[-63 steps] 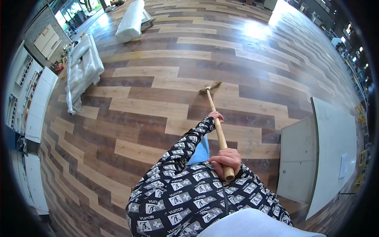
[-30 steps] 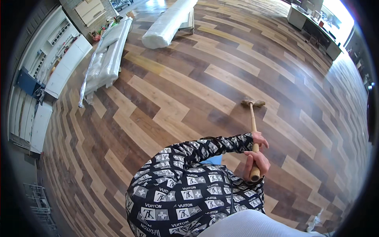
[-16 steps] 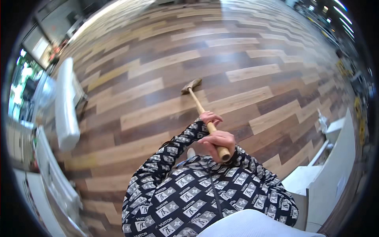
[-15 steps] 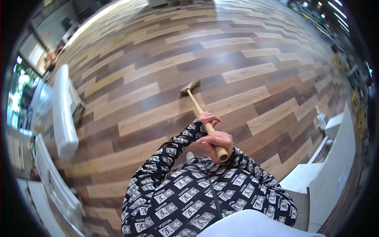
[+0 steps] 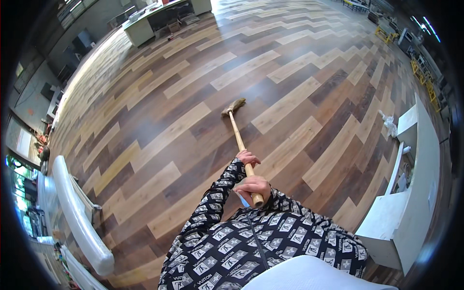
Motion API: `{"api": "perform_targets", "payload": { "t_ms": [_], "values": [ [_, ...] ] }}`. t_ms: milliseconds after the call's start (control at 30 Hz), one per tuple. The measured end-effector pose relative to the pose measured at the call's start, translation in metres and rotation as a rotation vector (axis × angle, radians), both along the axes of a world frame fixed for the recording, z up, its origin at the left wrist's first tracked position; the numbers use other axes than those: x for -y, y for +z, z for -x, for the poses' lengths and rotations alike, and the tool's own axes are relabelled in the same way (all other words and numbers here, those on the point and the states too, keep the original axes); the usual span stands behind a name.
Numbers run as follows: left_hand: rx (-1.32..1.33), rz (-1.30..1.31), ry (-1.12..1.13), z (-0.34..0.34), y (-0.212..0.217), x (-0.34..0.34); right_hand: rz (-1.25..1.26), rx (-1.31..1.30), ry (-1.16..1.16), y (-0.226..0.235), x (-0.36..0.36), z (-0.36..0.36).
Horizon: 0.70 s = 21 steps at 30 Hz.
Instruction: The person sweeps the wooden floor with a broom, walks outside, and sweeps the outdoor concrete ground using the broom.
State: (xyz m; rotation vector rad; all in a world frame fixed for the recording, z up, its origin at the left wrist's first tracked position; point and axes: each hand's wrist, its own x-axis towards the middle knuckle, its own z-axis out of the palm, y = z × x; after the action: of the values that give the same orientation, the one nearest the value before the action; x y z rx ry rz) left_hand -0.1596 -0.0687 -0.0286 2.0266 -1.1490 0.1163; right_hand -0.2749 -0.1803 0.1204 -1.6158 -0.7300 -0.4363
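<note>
A long-handled broom (image 5: pixel 238 133) with a pale bamboo-like pole reaches away from me across the floor. Its small brown head (image 5: pixel 234 107) rests on the planks in mid-picture; whether it is bristle or cloth I cannot make out. Around the pole, a little below its top end, my left hand (image 5: pixel 248 158) is wrapped. Closer to my body, my right hand (image 5: pixel 255 186) grips near the butt end, which sticks out past the fist. Both forearms wear black sleeves with a white print.
Wood-plank floor (image 5: pixel 193 121) spreads all around. A long plastic-wrapped white piece (image 5: pixel 79 212) lies at left. White furniture panels (image 5: pixel 386 215) stand close on my right, with crumpled plastic (image 5: pixel 388 124) beyond them. A pale counter (image 5: pixel 139 34) stands far off at upper left; yellow frames (image 5: pixel 430 89) line the right side.
My view has turned left, bringing the far counter further into sight. The broom's butt end and both hands sit slightly further left and lower in the picture; both keep their grip.
</note>
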Motion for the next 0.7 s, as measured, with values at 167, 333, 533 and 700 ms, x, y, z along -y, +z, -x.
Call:
{"api": "perform_targets", "payload": {
  "t_ms": [167,333,533,700],
  "values": [
    [0.059,0.153,0.035,-0.019,0.008,0.005,0.034,0.019,0.012,0.025,0.0,-0.023],
    [0.03,0.1,0.076,-0.022,-0.012,-0.005,0.044,0.014,0.07,0.014,-0.002,-0.024],
    [0.112,0.17,0.08,-0.027,-0.007,0.026,0.025,0.023,-0.014,0.014,0.021,-0.025],
    [0.016,0.125,0.027,-0.041,0.019,0.051,0.017,-0.013,-0.057,0.029,0.042,-0.039]
  ]
}}
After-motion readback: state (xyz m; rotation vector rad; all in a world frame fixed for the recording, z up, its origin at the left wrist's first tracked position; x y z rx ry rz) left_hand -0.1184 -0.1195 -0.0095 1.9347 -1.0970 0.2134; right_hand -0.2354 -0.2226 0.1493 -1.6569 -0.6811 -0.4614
